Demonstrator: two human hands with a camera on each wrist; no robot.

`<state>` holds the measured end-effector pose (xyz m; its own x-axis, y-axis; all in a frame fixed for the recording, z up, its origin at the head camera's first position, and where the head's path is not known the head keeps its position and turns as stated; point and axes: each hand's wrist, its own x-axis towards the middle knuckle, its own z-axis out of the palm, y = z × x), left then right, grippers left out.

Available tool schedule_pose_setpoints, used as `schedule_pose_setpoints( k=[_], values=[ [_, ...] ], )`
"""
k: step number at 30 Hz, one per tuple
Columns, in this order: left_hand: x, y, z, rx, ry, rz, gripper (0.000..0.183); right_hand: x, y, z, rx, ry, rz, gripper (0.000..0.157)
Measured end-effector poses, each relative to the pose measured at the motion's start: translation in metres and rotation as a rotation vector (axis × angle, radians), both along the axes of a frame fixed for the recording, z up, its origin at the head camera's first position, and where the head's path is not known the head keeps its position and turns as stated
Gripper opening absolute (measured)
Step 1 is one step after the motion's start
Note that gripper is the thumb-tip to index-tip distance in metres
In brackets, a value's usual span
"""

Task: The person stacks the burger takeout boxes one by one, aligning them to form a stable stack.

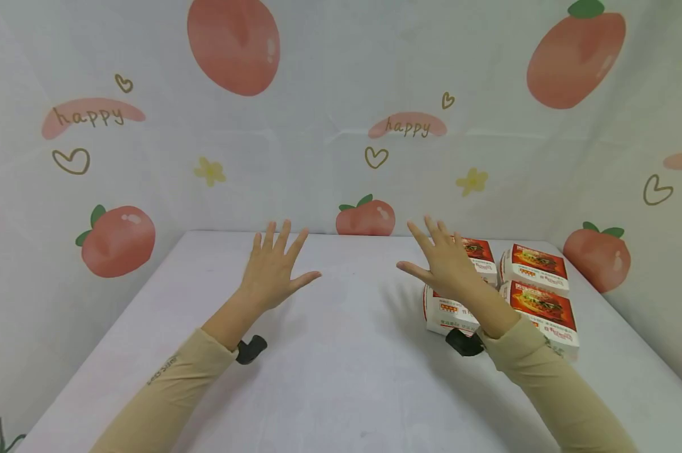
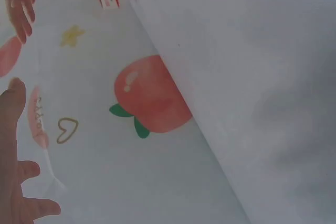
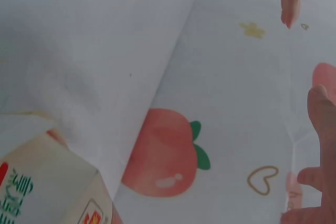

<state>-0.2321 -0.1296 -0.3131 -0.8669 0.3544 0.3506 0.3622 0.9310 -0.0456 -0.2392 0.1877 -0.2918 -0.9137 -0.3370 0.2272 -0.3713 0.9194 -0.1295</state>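
Both hands are held up over the white table with fingers spread and nothing in them. The left hand (image 1: pixel 272 272) is left of the middle, above bare cloth; its thumb and some fingers show at the left edge of the left wrist view. On the other side, the right hand (image 1: pixel 446 263) is in front of several printed food boxes and partly hides them in the head view. These white paper boxes have red lids with food pictures: a front left box (image 1: pixel 448 311), a front right box (image 1: pixel 545 309), a back right box (image 1: pixel 535 265) and a back left box (image 1: pixel 481 255).
A white cloth backdrop (image 1: pixel 313 163) with peaches, hearts and "happy" lettering surrounds the table (image 1: pixel 329 377) at the back and sides. Black straps (image 1: pixel 251 350) hang at the wrists. A thin dark cord (image 1: pixel 2 437) shows at the lower left corner.
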Motion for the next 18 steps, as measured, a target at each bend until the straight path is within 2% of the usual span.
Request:
schedule_pose_setpoints(
  k=[8,13,18],
  values=[
    [0.005,0.019,0.003,0.112,-0.007,-0.098,0.076,0.013,0.021,0.004,-0.158,-0.054,0.007,0.076],
    [0.011,0.036,-0.001,0.093,0.002,-0.17,0.072,0.023,0.037,0.004,-0.234,-0.068,-0.007,0.073],
    [0.019,0.054,-0.004,0.091,-0.018,-0.238,0.07,0.03,0.053,-0.002,-0.26,-0.065,-0.034,0.069]
  ],
)
